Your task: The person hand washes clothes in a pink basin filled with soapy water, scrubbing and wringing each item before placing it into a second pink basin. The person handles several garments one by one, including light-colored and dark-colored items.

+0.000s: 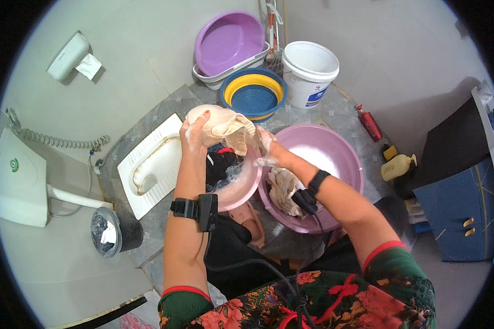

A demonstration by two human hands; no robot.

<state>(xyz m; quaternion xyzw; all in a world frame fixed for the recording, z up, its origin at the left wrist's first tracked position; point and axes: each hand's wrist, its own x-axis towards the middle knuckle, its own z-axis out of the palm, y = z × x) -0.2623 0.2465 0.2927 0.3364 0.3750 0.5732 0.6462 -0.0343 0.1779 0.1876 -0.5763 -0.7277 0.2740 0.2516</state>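
Note:
A cream-coloured cloth garment [224, 127] is stretched between my two hands above a small pink basin [238, 185]. My left hand [195, 131] grips its left end, thumb on top. Soap suds cover my right hand [268, 146], which holds the right end near the basin's rim. Dark wet clothes [222, 166] with a bit of red lie in the soapy water below. To the right stands a larger pink-purple basin [350, 164]. Inside it, a greyish-beige garment [286, 189] rests at the near left side, partly behind my right forearm.
A squat toilet [156, 168] is set in the floor at left, near a lidless-looking bin [107, 234]. Behind stand a blue-and-yellow collapsible basin [253, 96], a purple basin [230, 41] and a white bucket [311, 74]. A small fire extinguisher [370, 125] and a pump bottle [397, 166] are at right.

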